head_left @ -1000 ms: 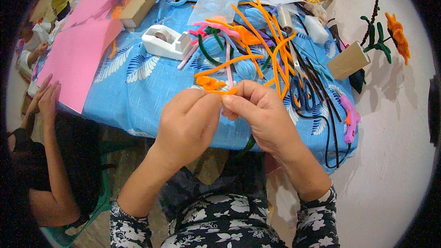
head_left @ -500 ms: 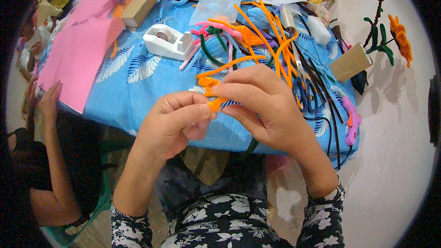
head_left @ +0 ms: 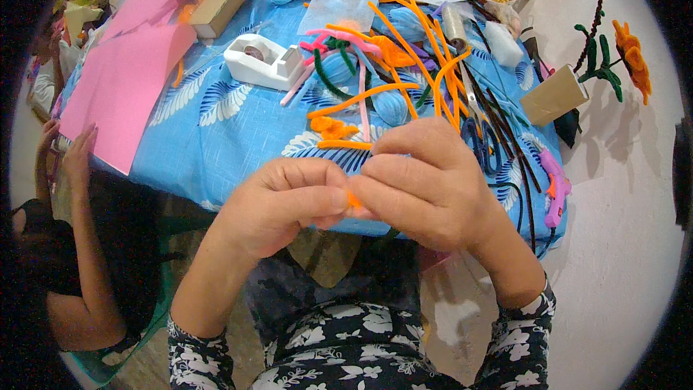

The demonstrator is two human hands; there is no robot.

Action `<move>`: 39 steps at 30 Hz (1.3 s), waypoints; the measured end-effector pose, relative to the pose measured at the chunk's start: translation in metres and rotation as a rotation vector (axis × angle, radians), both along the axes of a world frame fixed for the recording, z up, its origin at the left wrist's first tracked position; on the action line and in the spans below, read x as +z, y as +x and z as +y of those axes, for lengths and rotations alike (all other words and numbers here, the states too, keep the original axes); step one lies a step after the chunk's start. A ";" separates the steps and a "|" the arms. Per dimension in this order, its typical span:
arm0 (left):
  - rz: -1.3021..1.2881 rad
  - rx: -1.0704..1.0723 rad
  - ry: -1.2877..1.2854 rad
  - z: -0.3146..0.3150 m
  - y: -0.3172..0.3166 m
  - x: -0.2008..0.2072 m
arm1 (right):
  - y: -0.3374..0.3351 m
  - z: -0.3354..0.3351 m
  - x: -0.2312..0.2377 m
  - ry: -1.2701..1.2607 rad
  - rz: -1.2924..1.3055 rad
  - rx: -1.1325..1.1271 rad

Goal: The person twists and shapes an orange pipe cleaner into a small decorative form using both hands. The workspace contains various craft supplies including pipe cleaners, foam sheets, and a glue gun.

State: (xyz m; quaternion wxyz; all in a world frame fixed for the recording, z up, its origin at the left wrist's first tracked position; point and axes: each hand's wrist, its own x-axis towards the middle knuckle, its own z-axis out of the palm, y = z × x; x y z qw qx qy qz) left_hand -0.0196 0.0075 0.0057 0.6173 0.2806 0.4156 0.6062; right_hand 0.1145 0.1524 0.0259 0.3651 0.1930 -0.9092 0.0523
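Above the table's near edge, my left hand [head_left: 285,201] and my right hand [head_left: 429,186] meet with fingertips pinched on a small orange fuzzy pipe cleaner piece [head_left: 354,200]. Only a bit of it shows between the thumbs and fingers; the rest is hidden. Just beyond my hands, a curled orange pipe cleaner [head_left: 332,128] and a short straight piece [head_left: 345,144] are on the blue patterned cloth. A longer orange pipe cleaner [head_left: 361,100] lies farther back, beside a loose pile of orange, pink, green and blue ones.
A white tape dispenser [head_left: 263,63] stands left of the pile. Scissors [head_left: 480,137], dark stems and a pink glue gun [head_left: 556,191] lie at the right. A cardboard block [head_left: 554,96] holds an orange flower. At left, another person's hand [head_left: 78,152] touches pink sheets [head_left: 130,94].
My hands have come slightly lower and closer together. My right fingers have closed in beside the left thumb, covering more of the orange piece. The other person's second hand now shows at the pink sheet.
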 end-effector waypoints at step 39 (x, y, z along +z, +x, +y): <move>0.156 -0.077 0.170 -0.024 0.019 0.018 | 0.026 -0.027 0.018 -0.346 -0.134 0.125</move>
